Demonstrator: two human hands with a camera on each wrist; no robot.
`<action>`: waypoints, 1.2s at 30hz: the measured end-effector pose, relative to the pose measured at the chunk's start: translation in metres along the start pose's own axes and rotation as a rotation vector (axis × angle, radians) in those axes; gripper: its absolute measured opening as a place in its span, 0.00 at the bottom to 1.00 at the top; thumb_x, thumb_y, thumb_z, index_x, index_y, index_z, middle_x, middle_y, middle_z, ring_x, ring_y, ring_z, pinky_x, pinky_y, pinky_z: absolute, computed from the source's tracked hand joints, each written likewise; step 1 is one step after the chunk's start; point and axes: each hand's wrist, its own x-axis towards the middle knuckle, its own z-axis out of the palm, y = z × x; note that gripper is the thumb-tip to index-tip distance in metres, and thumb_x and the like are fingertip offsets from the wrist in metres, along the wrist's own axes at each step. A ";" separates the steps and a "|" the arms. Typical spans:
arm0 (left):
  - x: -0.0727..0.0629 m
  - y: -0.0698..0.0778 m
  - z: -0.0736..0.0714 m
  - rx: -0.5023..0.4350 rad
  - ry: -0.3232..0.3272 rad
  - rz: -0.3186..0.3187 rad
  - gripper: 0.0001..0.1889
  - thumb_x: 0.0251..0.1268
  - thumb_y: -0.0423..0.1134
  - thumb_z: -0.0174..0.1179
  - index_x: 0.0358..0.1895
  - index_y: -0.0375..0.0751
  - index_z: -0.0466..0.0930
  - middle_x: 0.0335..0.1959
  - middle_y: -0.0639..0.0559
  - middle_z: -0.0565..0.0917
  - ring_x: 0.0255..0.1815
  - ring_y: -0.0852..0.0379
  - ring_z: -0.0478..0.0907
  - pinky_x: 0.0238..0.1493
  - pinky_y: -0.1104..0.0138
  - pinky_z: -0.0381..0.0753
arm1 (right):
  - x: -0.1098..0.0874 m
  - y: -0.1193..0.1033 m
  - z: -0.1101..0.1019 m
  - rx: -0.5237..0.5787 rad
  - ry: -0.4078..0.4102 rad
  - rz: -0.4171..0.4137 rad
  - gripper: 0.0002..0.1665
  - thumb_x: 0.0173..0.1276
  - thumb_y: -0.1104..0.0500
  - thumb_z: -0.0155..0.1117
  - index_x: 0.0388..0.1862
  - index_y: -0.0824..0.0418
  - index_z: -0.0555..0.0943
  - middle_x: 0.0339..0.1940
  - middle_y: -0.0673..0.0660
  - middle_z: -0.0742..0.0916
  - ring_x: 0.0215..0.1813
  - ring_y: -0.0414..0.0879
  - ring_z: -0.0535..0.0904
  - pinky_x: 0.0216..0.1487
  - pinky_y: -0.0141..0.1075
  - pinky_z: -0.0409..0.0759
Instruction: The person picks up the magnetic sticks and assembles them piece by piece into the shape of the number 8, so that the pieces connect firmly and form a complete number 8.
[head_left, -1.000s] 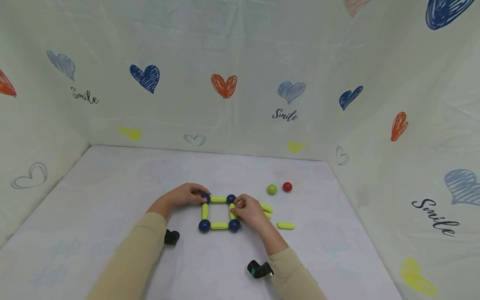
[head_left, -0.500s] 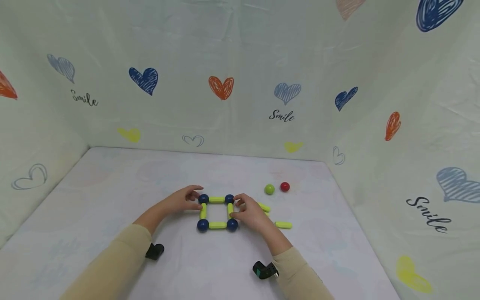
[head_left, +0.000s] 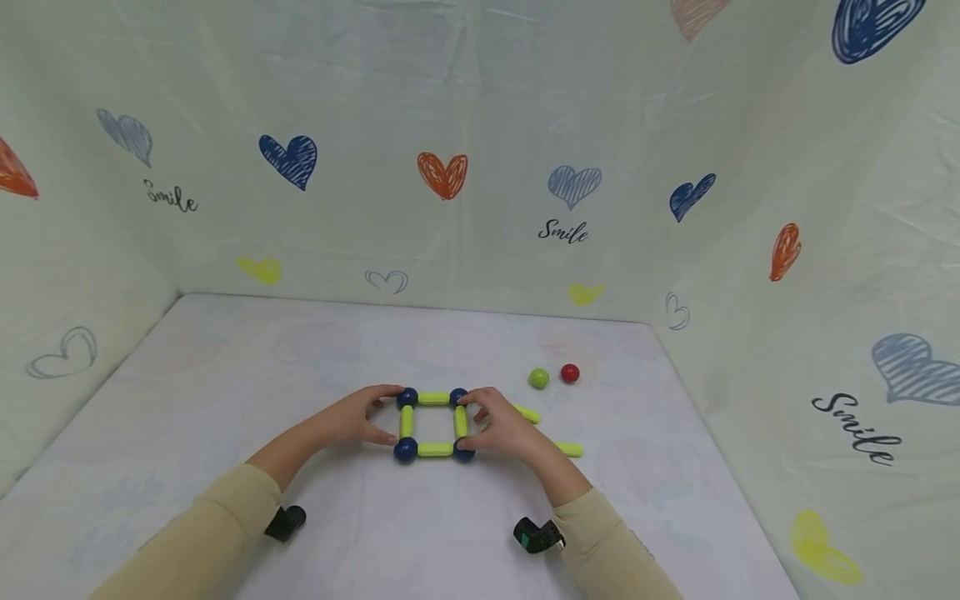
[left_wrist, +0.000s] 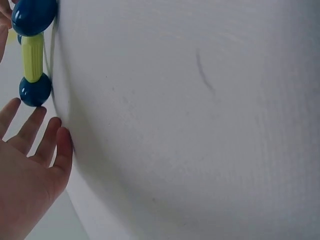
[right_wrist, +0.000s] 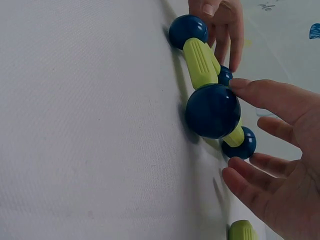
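Observation:
A square of four blue balls joined by yellow-green magnetic rods (head_left: 435, 450) lies flat on the table. My left hand (head_left: 352, 419) is at its left side, forefinger at the far left ball (head_left: 407, 398) and thumb beside the near left ball (head_left: 406, 451). My right hand (head_left: 501, 425) spans the right side, its thumb on the near right ball (right_wrist: 213, 111) and forefinger at the far right ball (head_left: 457, 397). In the left wrist view, the left fingers (left_wrist: 32, 127) are spread and fairly straight. The right wrist view shows the right fingers relaxed and spread beside the square.
A green ball (head_left: 539, 378) and a red ball (head_left: 570, 373) lie at the back right. Loose yellow-green rods (head_left: 570, 450) lie right of the square, partly hidden by the right hand. Heart-printed cloth (head_left: 360, 217) walls the table's back and sides.
The left hand has shifted from the far left ball to spread along the left side. The right thumb has slid from the right rod down to the near right ball. The square stays in place.

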 end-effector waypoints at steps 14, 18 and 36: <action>0.008 0.003 0.006 0.155 -0.003 0.026 0.55 0.40 0.47 0.81 0.74 0.38 0.57 0.70 0.36 0.63 0.69 0.34 0.60 0.67 0.43 0.59 | 0.000 0.007 -0.009 -0.101 -0.055 -0.019 0.42 0.54 0.58 0.79 0.67 0.55 0.72 0.71 0.58 0.65 0.58 0.49 0.73 0.49 0.38 0.77; 0.014 0.007 0.007 0.164 0.009 0.018 0.55 0.41 0.47 0.80 0.74 0.39 0.57 0.71 0.36 0.63 0.69 0.35 0.60 0.67 0.43 0.59 | 0.002 0.011 -0.013 -0.103 -0.034 -0.031 0.40 0.54 0.58 0.79 0.66 0.56 0.72 0.70 0.58 0.67 0.57 0.50 0.74 0.49 0.39 0.77; 0.043 0.014 0.017 0.133 0.083 -0.012 0.53 0.44 0.46 0.79 0.74 0.40 0.57 0.71 0.35 0.62 0.71 0.33 0.57 0.67 0.42 0.59 | 0.001 0.028 -0.023 -0.065 0.174 0.081 0.31 0.57 0.62 0.76 0.59 0.53 0.78 0.58 0.53 0.77 0.54 0.50 0.76 0.45 0.39 0.80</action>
